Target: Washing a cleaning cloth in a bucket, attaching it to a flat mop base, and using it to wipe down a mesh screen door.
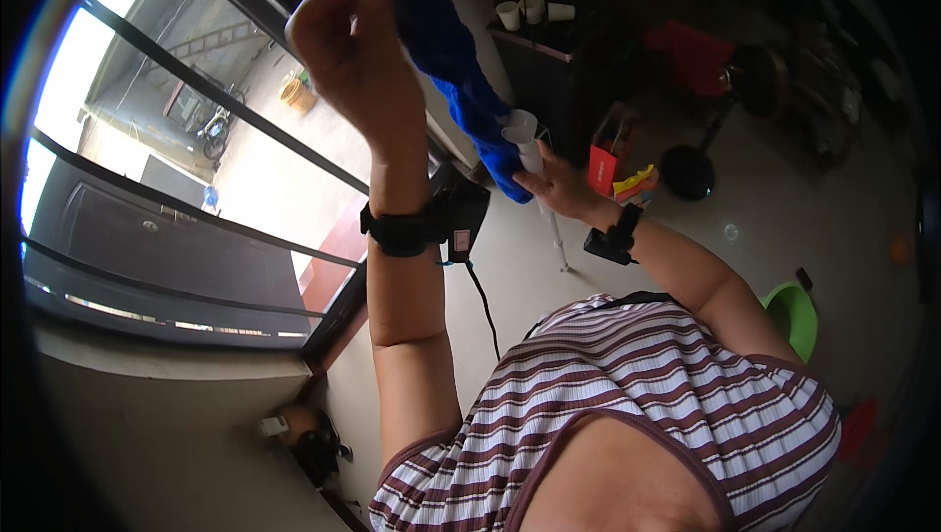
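My right hand (562,186) grips a white plastic pole (531,157) just below its flared, cup-like end. The thin lower part of the pole points down at the floor. Beside that end runs a long blue fabric piece (448,54), fluffy like a duster or mop cover, reaching up past the picture's top edge. My left hand (356,54) is raised by the window, left of the blue fabric, with its fingers curled. A small pale blurred spot shows near its fingertips; whether the hand holds anything cannot be told. Both wrists wear black straps with devices.
On the left is a barred window (220,113) with a dark frame. A dark cabinet (533,46) bears several pale cups (534,5). A red bag (603,164), a round-based stand (688,171) and a green basin (794,319) are on the right. A black cable (481,300) hangs near my left arm.
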{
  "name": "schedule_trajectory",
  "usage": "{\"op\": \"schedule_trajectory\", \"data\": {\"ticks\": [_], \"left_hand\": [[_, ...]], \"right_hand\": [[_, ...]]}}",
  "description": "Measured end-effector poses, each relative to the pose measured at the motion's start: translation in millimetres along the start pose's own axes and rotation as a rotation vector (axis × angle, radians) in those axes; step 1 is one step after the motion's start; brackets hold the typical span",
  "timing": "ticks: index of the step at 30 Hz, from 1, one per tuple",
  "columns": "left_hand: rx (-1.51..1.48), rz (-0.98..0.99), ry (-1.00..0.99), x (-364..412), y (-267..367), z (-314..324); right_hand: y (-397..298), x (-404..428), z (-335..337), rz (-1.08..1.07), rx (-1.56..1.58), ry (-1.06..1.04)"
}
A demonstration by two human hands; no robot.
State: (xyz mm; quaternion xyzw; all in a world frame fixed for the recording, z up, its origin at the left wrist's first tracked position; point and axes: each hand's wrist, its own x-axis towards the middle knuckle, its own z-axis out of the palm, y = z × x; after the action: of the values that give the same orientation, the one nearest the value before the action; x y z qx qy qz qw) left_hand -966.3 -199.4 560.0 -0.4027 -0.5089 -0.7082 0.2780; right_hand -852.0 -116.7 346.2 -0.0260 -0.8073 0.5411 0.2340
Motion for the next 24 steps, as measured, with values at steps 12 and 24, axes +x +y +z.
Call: {"op": "schedule_trajectory", "data": {"ticks": [12,24], "left_hand": [[-0.487,-0.661,-0.215,-87,-53,-22],[0.408,-0.027,-0.423,-18,-25,-51]], "right_hand": [[-4,0,-4,0.23,0.158,-0.178],[26,-19,30,-0.148,-0.133,-0.134]]}}
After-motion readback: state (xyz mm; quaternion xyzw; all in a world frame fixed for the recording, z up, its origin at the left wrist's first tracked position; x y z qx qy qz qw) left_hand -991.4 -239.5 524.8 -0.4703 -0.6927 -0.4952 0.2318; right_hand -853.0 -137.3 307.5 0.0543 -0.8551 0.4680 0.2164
